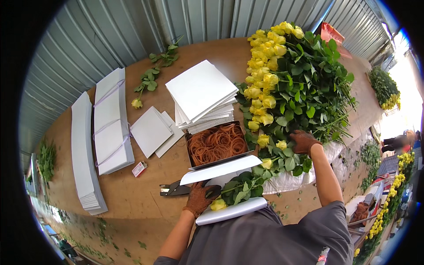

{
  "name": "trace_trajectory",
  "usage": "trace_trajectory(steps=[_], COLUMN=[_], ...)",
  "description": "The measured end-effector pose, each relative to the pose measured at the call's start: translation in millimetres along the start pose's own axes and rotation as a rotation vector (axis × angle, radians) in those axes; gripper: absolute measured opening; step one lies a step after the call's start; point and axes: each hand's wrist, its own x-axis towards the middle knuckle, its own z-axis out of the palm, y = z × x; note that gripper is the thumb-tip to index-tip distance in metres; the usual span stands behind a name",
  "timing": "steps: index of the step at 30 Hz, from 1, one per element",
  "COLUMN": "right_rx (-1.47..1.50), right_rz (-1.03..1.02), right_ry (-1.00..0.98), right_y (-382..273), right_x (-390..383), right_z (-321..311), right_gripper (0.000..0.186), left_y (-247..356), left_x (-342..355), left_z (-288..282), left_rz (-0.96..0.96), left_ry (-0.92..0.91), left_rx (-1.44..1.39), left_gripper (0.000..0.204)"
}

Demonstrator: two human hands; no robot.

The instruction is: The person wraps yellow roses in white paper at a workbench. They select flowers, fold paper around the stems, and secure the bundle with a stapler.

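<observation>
By the near edge of the table | your left hand lay beside a yellow rose against a white sheet | your right hand met the leafy rose pile; neither grip could be told | handling by stems likely best spared petals

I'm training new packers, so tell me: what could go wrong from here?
The yellow rose beside the left hand lies in a curled, open white sheet and might slip out. The right hand is at the rose pile, where tugging could bruise blooms. The uneven stack of white squares could slide onto the rubber bands.
</observation>
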Motion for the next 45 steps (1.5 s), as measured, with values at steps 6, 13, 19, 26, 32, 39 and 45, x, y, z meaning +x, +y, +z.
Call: trace_trajectory(steps=[6,13,19,26,32,39,45], right_rx=[0.337,0.519,0.646,0.847,0.851,0.799,0.802], right_rz=[-0.156,-0.513,-0.623,-0.761,-0.885,-0.836,-0.679], right_ry=[0.456,1.028,1.049,0.782,0.412,0.336,0.232], right_y=[-1.5,-27.4,-53.5,-71.1,-138.3,-165.1,-116.7], right_x=[-21.9,-113.9,-151.8,-132.4,-102.8,-84.4,-103.9], right_z=[-18.4,-113.3,-128.7,-119.9,-92.2,-59.8,-56.8], right_gripper=[0.036,0.034,0.034,0.027,0.027,0.032,0.026], left_y=[-4.3,-3.5,0.1,-3.9,1.0,1.6,14.9], left_x=[-0.8,-2.2,-1.4,-4.6,-2.2,-2.8,3.0], left_z=[0.7,0.2,2.3,5.4,-2.7,0.8,-9.2], left_rz=[-0.058,-0.096,-0.071,-0.070,-0.048,-0.055,-0.197], left_ry=[-0.052,-0.087,-0.042,-0.031,-0.012,0.003,-0.117], left_rx=[-0.013,-0.039,0.005,-0.031,-0.032,-0.043,-0.143], left_gripper=[0.035,0.042,0.044,0.038,0.040,0.040,0.040])
